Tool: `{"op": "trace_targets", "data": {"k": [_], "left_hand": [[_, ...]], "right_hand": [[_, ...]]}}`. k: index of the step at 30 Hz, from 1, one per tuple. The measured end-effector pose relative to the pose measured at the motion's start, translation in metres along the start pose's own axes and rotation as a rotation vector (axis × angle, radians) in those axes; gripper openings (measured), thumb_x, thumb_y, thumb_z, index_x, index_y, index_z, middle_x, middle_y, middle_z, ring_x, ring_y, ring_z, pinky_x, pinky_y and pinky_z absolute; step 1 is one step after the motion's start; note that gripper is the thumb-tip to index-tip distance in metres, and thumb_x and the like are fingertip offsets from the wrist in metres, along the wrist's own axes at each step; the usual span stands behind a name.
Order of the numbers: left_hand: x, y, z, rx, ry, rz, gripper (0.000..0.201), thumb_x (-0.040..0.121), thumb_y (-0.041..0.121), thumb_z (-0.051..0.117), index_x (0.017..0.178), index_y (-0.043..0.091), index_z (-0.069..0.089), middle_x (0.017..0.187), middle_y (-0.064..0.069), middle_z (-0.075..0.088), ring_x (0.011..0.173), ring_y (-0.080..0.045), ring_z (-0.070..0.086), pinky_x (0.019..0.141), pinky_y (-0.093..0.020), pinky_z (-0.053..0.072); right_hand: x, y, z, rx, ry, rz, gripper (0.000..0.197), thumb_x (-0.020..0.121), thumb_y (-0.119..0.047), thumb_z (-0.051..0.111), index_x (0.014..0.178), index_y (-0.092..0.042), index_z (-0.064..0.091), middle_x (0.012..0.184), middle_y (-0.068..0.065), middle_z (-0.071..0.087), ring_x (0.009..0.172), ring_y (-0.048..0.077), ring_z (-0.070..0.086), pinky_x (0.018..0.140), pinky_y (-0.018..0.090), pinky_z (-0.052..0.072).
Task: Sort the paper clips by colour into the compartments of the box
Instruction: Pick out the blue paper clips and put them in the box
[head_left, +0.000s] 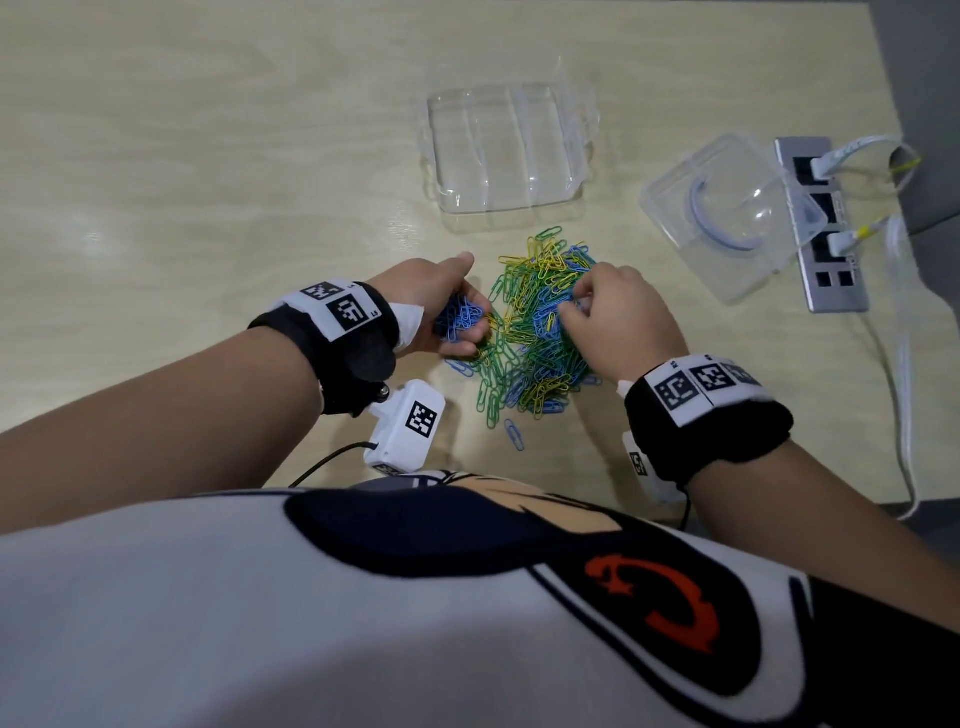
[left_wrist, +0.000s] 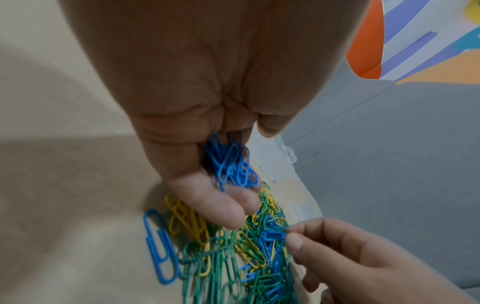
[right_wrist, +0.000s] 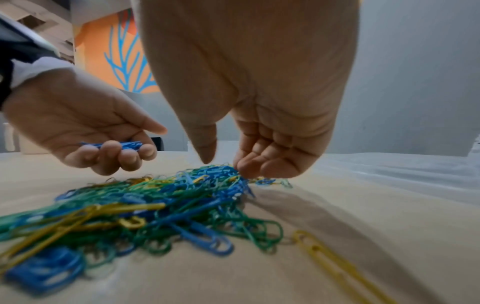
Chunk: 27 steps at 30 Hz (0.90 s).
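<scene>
A tangled pile of blue, green and yellow paper clips (head_left: 535, 338) lies on the wooden table in front of me. Behind it stands the clear compartment box (head_left: 441, 156), with nothing inside that I can see. My left hand (head_left: 467, 322) is cupped palm-up at the pile's left edge and holds a bunch of blue clips (left_wrist: 231, 166). My right hand (head_left: 571, 306) reaches down onto the pile's top right. Its thumb and curled fingertips (right_wrist: 246, 170) pinch a blue clip (left_wrist: 272, 234) that still lies in the pile.
The box's clear lid (head_left: 727, 208) lies to the right, beside a recessed socket strip (head_left: 826, 228) with white cables. A single blue clip (head_left: 514, 434) lies near the pile's front edge and a yellow one (right_wrist: 335, 265) near my right wrist. The table ends at the right.
</scene>
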<state>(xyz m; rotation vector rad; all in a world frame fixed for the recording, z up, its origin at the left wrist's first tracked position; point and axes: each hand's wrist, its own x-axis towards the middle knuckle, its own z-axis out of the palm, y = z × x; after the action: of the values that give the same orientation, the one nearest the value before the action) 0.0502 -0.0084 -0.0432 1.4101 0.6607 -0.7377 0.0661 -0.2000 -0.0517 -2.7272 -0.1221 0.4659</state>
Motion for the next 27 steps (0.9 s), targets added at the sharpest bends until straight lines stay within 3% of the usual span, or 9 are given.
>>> {"op": "trace_targets", "data": {"k": [3, 8, 10, 13, 16, 20, 24, 27], "left_hand": [[0.001, -0.001, 0.003, 0.008, 0.000, -0.005, 0.051, 0.102, 0.044, 0.029, 0.080, 0.005, 0.055, 0.066, -0.014, 0.054, 0.052, -0.020, 0.052, 0.052, -0.024, 0.053], [0.003, -0.002, 0.006, 0.010, -0.007, -0.008, 0.052, 0.101, 0.044, 0.029, 0.078, 0.006, 0.055, 0.066, -0.014, 0.054, 0.053, -0.020, 0.051, 0.053, -0.024, 0.053], [0.003, -0.003, 0.006, 0.007, -0.005, -0.006, 0.052, 0.101, 0.044, 0.029, 0.079, 0.006, 0.056, 0.066, -0.013, 0.055, 0.053, -0.019, 0.051, 0.053, -0.024, 0.053], [0.005, -0.002, 0.007, 0.008, -0.001, -0.009, 0.051, 0.101, 0.044, 0.029, 0.080, 0.006, 0.056, 0.065, -0.013, 0.055, 0.052, -0.019, 0.051, 0.052, -0.025, 0.053], [0.005, -0.002, 0.009, 0.015, -0.004, -0.014, 0.052, 0.101, 0.045, 0.029, 0.080, 0.006, 0.056, 0.064, -0.012, 0.055, 0.051, -0.018, 0.052, 0.051, -0.024, 0.053], [0.005, -0.001, 0.010, 0.010, -0.018, -0.012, 0.052, 0.101, 0.045, 0.029, 0.080, 0.006, 0.055, 0.064, -0.012, 0.055, 0.051, -0.018, 0.052, 0.051, -0.024, 0.053], [0.006, -0.001, 0.008, 0.000, -0.014, -0.009, 0.054, 0.101, 0.046, 0.029, 0.081, 0.005, 0.057, 0.066, -0.013, 0.057, 0.053, -0.020, 0.054, 0.054, -0.025, 0.054], [0.005, 0.001, 0.012, 0.004, -0.017, 0.001, 0.055, 0.101, 0.047, 0.028, 0.085, 0.004, 0.059, 0.069, -0.014, 0.060, 0.059, -0.021, 0.058, 0.057, -0.027, 0.056]], "right_hand": [[0.000, -0.001, 0.008, -0.008, -0.035, -0.055, 0.043, 0.084, -0.041, 0.066, 0.119, -0.016, 0.055, 0.115, 0.006, 0.054, 0.097, 0.025, 0.057, 0.080, 0.034, 0.045], [0.001, 0.000, 0.010, -0.106, 0.040, -0.139, 0.011, 0.088, -0.029, 0.059, 0.095, -0.021, 0.062, 0.100, 0.004, 0.055, 0.087, 0.026, 0.057, 0.069, 0.032, 0.042], [0.001, 0.001, 0.006, -0.146, 0.076, -0.144, 0.009, 0.088, -0.025, 0.057, 0.090, -0.022, 0.065, 0.099, 0.004, 0.055, 0.086, 0.028, 0.057, 0.070, 0.034, 0.045], [0.001, -0.001, 0.004, -0.109, 0.102, -0.220, 0.015, 0.087, -0.023, 0.058, 0.099, -0.022, 0.066, 0.101, 0.004, 0.056, 0.091, 0.027, 0.057, 0.074, 0.037, 0.047], [0.002, -0.003, 0.010, -0.203, 0.054, -0.315, 0.022, 0.087, -0.029, 0.061, 0.108, -0.025, 0.066, 0.104, 0.002, 0.057, 0.099, 0.026, 0.055, 0.077, 0.034, 0.041], [0.005, -0.002, 0.014, -0.255, 0.094, -0.319, 0.015, 0.090, -0.027, 0.055, 0.096, -0.023, 0.069, 0.100, 0.002, 0.059, 0.096, 0.027, 0.056, 0.075, 0.035, 0.040], [0.004, -0.001, 0.003, -0.088, 0.150, -0.279, 0.011, 0.087, -0.023, 0.058, 0.090, -0.021, 0.068, 0.093, 0.001, 0.061, 0.089, 0.025, 0.058, 0.078, 0.037, 0.044], [-0.002, -0.011, -0.001, 0.106, 0.151, -0.365, 0.007, 0.083, -0.023, 0.063, 0.088, -0.022, 0.068, 0.084, -0.007, 0.062, 0.081, 0.015, 0.056, 0.078, 0.038, 0.047]]}}
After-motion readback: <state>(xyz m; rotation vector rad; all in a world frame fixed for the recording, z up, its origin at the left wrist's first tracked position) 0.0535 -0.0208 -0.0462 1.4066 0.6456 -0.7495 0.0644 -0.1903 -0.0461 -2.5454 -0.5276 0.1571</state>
